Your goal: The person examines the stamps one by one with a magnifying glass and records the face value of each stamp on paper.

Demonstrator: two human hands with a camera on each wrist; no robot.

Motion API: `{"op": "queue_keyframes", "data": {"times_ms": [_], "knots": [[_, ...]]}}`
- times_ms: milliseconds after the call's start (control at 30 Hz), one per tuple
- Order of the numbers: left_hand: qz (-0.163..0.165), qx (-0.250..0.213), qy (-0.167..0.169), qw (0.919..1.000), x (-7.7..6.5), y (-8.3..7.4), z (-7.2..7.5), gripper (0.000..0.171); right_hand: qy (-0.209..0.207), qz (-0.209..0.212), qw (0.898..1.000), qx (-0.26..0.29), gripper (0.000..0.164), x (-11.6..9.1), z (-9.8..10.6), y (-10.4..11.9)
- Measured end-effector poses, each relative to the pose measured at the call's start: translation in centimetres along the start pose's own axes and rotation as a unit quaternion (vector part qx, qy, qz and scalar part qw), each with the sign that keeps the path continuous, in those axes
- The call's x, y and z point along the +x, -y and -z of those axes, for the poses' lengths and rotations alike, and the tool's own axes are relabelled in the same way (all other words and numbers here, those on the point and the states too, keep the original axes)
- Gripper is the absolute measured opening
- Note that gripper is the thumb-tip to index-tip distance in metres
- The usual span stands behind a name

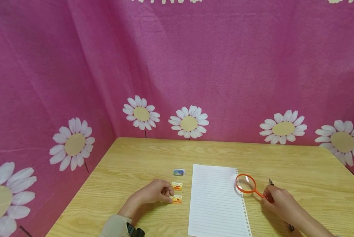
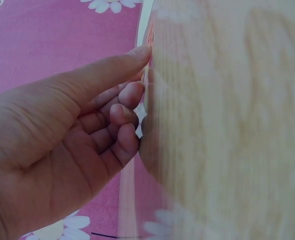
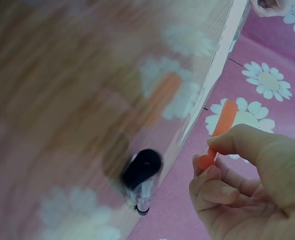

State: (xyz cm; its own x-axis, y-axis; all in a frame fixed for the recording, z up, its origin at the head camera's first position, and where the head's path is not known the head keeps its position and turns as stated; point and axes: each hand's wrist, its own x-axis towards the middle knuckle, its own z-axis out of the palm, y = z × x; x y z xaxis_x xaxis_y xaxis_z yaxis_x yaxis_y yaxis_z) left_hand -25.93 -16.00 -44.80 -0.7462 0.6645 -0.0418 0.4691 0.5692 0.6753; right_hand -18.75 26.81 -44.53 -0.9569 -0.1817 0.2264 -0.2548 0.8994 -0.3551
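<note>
My left hand (image 1: 153, 192) is at the left edge of the nearest of three postage stamps, thumb and index fingertip pinching a red and yellow stamp (image 1: 177, 199) that lies on the table. Just beyond it is another red and yellow stamp (image 1: 177, 186), then a blue-green stamp (image 1: 179, 172). In the left wrist view the fingers of the left hand (image 2: 82, 120) are curled, with the stamp seen only edge-on. My right hand (image 1: 282, 201) grips the handle of an orange-framed magnifying glass (image 1: 255, 191). Its lens overlaps the paper's right edge; the handle (image 3: 225, 120) shows between thumb and fingers.
A lined sheet of paper (image 1: 215, 200) with punched holes lies between the hands on the wooden table (image 1: 129, 164). A dark pen (image 1: 290, 227) lies partly hidden under my right hand. Pink cloth (image 1: 224, 65) with daisies hangs behind and at the left.
</note>
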Motion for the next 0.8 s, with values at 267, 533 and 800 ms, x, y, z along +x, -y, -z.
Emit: {"op": "queue_keyframes", "data": {"times_ms": [267,533,800], "knots": [[-0.005,0.005,-0.001,1.0,0.1,0.2,-0.1,0.012,-0.011,0.029,0.999,0.016,0.018,0.0,-0.4,0.4],[-0.006,0.004,-0.004,1.0,0.2,0.3,-0.1,0.013,-0.051,0.079,0.995,0.018,0.022,0.0,-1.1,0.7],[-0.009,0.001,-0.003,1.0,0.1,0.4,0.0,0.013,-0.048,0.12,0.991,0.035,0.024,0.3,-1.4,1.4]]}}
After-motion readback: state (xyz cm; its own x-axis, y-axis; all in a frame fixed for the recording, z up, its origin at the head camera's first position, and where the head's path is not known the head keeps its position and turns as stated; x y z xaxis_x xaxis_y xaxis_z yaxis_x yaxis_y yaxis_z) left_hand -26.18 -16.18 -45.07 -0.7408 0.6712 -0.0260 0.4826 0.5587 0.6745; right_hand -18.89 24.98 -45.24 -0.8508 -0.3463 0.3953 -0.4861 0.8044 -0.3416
